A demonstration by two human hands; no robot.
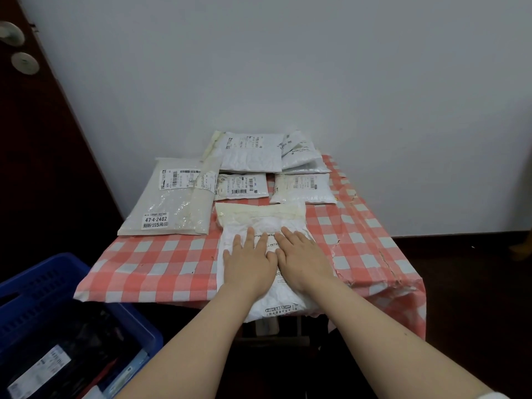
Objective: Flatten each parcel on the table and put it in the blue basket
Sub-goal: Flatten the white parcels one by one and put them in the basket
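Observation:
A white crinkled parcel (260, 217) lies at the front middle of the table, its near end hanging over the edge. My left hand (249, 262) and my right hand (302, 259) press flat on it side by side, fingers straight. Further back lie several more white parcels: a large one (172, 200) at the left, two small ones (241, 185) (302, 188) in the middle, and others stacked against the wall (253, 154). The blue basket (43, 283) stands on the floor at the lower left, with dark parcels inside.
The table wears a red-and-white checked cloth (161, 263), torn along its right side. A white wall stands right behind it. A dark door with a metal handle (11, 33) is at the left. Dark floor surrounds the table.

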